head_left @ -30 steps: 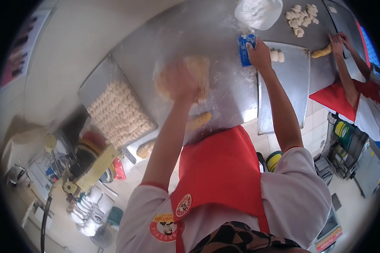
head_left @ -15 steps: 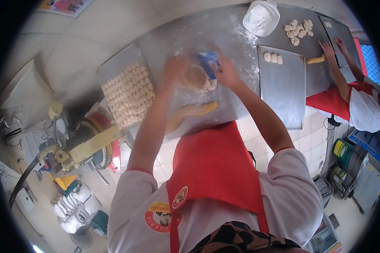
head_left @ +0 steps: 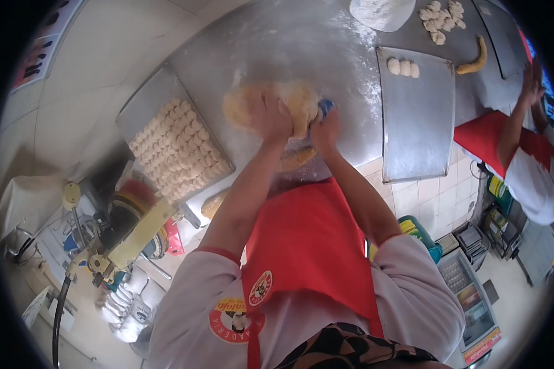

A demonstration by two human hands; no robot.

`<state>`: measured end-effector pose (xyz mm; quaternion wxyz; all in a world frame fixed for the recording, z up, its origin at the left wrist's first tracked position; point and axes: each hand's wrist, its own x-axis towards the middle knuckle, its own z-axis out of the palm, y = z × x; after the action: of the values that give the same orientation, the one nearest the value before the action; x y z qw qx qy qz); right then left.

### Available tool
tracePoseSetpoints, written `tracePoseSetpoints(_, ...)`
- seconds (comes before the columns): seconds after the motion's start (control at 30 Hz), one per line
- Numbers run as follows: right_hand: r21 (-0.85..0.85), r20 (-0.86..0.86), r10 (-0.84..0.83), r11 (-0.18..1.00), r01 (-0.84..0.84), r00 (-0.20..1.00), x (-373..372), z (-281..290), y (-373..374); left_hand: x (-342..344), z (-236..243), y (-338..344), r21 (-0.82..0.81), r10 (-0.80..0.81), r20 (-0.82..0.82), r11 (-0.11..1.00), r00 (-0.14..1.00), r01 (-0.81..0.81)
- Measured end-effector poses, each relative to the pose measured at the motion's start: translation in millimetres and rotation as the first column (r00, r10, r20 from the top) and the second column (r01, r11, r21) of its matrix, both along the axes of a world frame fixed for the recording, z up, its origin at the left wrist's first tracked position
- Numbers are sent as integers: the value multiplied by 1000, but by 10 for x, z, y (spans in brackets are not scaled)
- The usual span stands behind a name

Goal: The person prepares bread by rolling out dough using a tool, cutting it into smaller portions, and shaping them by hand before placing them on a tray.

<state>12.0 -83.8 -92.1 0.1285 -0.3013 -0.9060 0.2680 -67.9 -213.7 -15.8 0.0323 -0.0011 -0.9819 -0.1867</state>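
Observation:
A large lump of pale dough (head_left: 301, 103) lies on the floury metal table in front of me, slightly blurred. My left hand (head_left: 271, 117) rests on top of it, fingers stretched over the dough and the thumb apart. At the dough's right edge, my right hand (head_left: 325, 131) grips a blue dough scraper (head_left: 326, 107), seen mostly edge-on. Nearer to me, a yellowish dough strip (head_left: 297, 160) lies by the table's front edge, partly hidden by my left forearm.
To the left, a tray (head_left: 143, 106) bears rows of small dough balls (head_left: 178, 147). On the right a metal tray (head_left: 417, 135) holds several dough pieces (head_left: 403, 67). Beyond are a flour tub (head_left: 383, 13), dough lumps (head_left: 440, 21) and a yellow dough strip (head_left: 474, 59). A co-worker's hands (head_left: 531, 86) are close together.
My left hand has moved right onto the dough, which now reaches farther left. The scraper has come down toward me and turned edge-on. The co-worker's hands have left the yellow strip.

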Motion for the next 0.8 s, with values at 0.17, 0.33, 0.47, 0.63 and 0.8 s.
tracePoseSetpoints(0.17, -338, -66, 203, 917, -213, 977, -1489, 540, 97, -751, 45, 202, -43, 361, 33, 932, 932, -360)
tracePoseSetpoints(0.33, -49, -135, 627, 769, -637, 768, -1972, 1130, -42, -1190, 238, -443, 471, 79, 297, 855, 952, -218)
tracePoseSetpoints(0.47, 150, 45, 858, 501, -852, 512, -1714, 1783, -769, -1055, 578, -1108, 812, -15, 261, 544, 965, -211)
tracePoseSetpoints(0.63, 44, -102, 911, 406, -913, 400, -1253, 1649, -1122, -1079, 458, -1489, 820, 156, 477, 274, 865, -502)
tracePoseSetpoints(0.8, -344, -210, 543, 737, -581, 813, -791, 1552, 102, -858, 678, -682, 138, 236, 235, 952, 943, -273)
